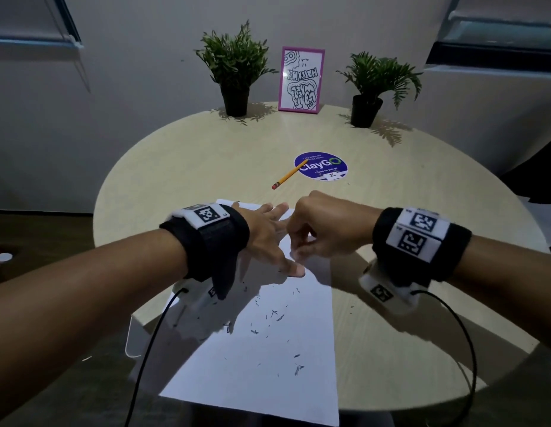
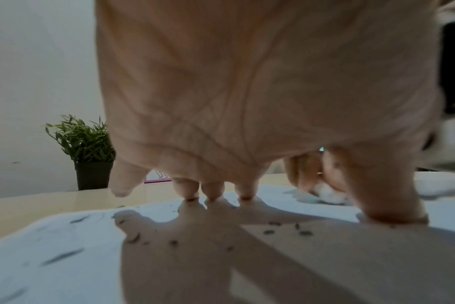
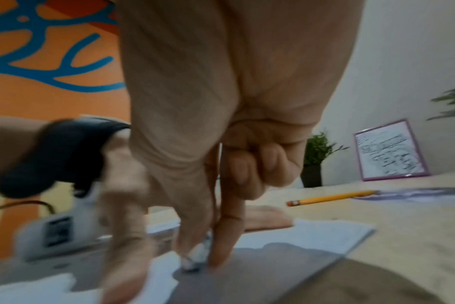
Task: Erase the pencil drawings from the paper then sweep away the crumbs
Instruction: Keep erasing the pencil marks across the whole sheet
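A white sheet of paper (image 1: 268,359) lies on the round table, its near end hanging over the front edge. Dark eraser crumbs (image 1: 280,317) are scattered over its middle and lower part. My left hand (image 1: 268,232) is spread flat on the paper's upper part, fingertips (image 2: 212,195) and thumb pressing it down. Just to its right, my right hand (image 1: 317,229) pinches a small white eraser (image 3: 195,258) between thumb and forefinger, its tip against the paper. The eraser (image 2: 327,194) also shows blurred in the left wrist view. Crumbs (image 2: 286,230) lie under my left palm.
A yellow pencil (image 1: 289,175) lies beyond the hands, its tip on a round purple sticker (image 1: 322,167). Two potted plants (image 1: 235,69) (image 1: 375,84) and a pink-framed picture (image 1: 301,80) stand at the table's far edge. Cables trail from both wrist cameras.
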A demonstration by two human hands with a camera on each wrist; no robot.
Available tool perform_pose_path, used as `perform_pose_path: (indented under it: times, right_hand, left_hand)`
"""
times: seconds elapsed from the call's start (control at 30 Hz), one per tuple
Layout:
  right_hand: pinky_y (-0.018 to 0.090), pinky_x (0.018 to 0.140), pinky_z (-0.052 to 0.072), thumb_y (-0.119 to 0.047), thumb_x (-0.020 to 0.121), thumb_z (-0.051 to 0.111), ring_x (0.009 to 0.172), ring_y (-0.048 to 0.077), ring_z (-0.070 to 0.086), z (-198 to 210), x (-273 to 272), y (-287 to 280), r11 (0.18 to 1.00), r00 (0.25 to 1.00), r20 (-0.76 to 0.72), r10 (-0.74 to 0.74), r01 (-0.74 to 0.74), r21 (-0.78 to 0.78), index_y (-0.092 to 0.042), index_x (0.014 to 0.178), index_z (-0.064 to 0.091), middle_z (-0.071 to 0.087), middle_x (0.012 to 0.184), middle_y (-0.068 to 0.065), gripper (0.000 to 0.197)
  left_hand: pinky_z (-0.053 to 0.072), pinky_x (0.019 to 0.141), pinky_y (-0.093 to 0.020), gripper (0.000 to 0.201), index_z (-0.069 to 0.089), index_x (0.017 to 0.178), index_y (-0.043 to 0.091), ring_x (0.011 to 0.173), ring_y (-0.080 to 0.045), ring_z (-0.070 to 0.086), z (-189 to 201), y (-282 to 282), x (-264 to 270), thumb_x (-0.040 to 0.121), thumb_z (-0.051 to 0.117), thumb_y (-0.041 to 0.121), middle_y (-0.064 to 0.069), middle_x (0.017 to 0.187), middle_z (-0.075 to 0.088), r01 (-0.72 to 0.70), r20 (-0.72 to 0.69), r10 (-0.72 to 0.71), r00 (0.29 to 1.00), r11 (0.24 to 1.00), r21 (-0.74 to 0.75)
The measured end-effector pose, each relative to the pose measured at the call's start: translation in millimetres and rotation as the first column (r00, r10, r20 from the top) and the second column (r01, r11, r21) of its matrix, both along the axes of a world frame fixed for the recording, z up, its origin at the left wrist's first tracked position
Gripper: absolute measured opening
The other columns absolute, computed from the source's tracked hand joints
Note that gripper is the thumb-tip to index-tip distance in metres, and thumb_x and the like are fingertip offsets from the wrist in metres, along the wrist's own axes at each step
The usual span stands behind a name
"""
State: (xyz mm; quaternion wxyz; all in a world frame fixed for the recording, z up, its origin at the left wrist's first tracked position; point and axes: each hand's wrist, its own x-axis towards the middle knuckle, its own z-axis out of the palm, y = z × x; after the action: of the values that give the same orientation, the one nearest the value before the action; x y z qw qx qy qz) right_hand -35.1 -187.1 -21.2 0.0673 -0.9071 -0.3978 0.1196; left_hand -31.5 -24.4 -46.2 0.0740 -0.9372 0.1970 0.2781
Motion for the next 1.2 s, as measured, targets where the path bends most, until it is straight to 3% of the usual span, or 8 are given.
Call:
perform_pose_path:
  times: [0.17,0.27,0.37,0.53,0.67,0.8,0.9,1.2]
  right_hand:
    - [0.035,0.068,0.058,-0.019,0.079,0.08,0.073,0.012,0.066,-0.4,34.6,-1.5,0.982,0.963,0.199,-0.181,0.186,-0.009,-0.016,0.082,0.079,0.073,0.074,-0.006,0.005]
    - [0.03,0.065,0.048,-0.02,0.081,0.077,0.077,0.017,0.061,-3.8,26.6,4.0,0.984,0.953,0.261,-0.157,0.174,-0.044,-0.015,0.083,0.075,0.069,0.075,-0.004,0.006]
    - [0.027,0.063,0.035,-0.027,0.083,0.075,0.077,0.01,0.044,-3.1,5.2,5.3,0.995,0.98,0.188,-0.06,0.074,-0.068,-0.019,0.083,0.071,0.056,0.068,-0.014,0.009]
    - [0.032,0.069,0.055,-0.024,0.082,0.078,0.077,0.01,0.065,9.2,21.1,-8.9,0.992,0.96,0.251,-0.121,0.128,-0.009,-0.021,0.081,0.074,0.072,0.076,-0.01,0.005]
    - [0.015,0.058,0.043,-0.025,0.079,0.081,0.063,0.0,0.061,2.4,17.8,-9.0,0.994,0.993,0.083,-0.088,0.082,0.078,-0.021,0.078,0.077,0.071,0.07,-0.012,0.006]
    - [0.029,0.061,0.051,-0.027,0.078,0.081,0.065,0.005,0.061,-6.8,23.3,-11.9,0.989,0.985,0.103,-0.135,0.128,0.068,-0.021,0.071,0.071,0.067,0.068,-0.01,0.013]
    - [0.034,0.064,0.055,-0.027,0.079,0.081,0.069,0.009,0.061,-5.6,31.5,-13.7,0.985,0.971,0.17,-0.171,0.165,0.049,-0.02,0.073,0.073,0.067,0.07,-0.01,0.012]
    - [0.027,0.063,0.037,-0.017,0.085,0.073,0.07,0.015,0.05,-8.2,28.6,-0.9,0.991,0.951,0.284,-0.121,0.134,-0.025,-0.018,0.08,0.065,0.059,0.07,-0.009,0.009]
  left_hand:
    - [-0.002,0.115,-0.069,0.112,-0.023,0.151,0.043,0.152,-0.016,-0.016,4.0,-2.6,-4.4,0.074,0.043,0.09,0.011,0.162,-0.027,-0.027,0.022,0.027,0.999,0.999,0.031]
    - [-0.003,0.114,-0.07,0.114,-0.02,0.153,0.04,0.152,-0.016,-0.016,4.7,-2.6,-3.7,0.073,0.045,0.09,0.014,0.162,-0.026,-0.031,0.017,0.03,0.999,0.999,0.026]
    - [-0.003,0.113,-0.072,0.112,-0.012,0.155,0.04,0.152,-0.015,-0.016,4.7,-0.6,-2.7,0.073,0.047,0.089,0.014,0.163,-0.022,-0.011,0.009,0.011,1.0,1.0,0.011]
    - [-0.004,0.113,-0.072,0.126,-0.018,0.155,0.035,0.152,-0.013,-0.013,5.2,-5.1,-1.4,0.066,0.051,0.092,0.013,0.163,-0.021,-0.003,0.037,0.001,0.999,0.999,0.039]
    - [-0.001,0.114,-0.071,0.12,0.0,0.157,0.033,0.153,-0.016,-0.002,3.7,2.0,-7.1,0.067,0.055,0.089,0.012,0.166,-0.008,0.058,0.099,-0.05,0.994,0.996,-0.072]
    - [0.002,0.121,-0.055,0.108,0.008,0.158,0.034,0.152,-0.013,0.0,1.7,14.2,-5.1,0.074,0.055,0.084,0.012,0.166,0.002,0.177,0.168,-0.147,0.975,0.968,-0.178]
    - [0.009,0.121,-0.041,0.107,0.0,0.159,0.035,0.153,-0.012,0.0,5.2,11.3,-4.3,0.079,0.058,0.077,0.015,0.166,-0.004,0.122,0.09,-0.109,0.99,0.979,-0.164]
    - [-0.003,0.122,-0.055,0.119,-0.007,0.154,0.047,0.152,-0.011,-0.013,0.8,11.2,10.9,0.066,0.064,0.084,0.022,0.164,-0.011,0.056,0.009,-0.055,0.998,0.987,-0.148]
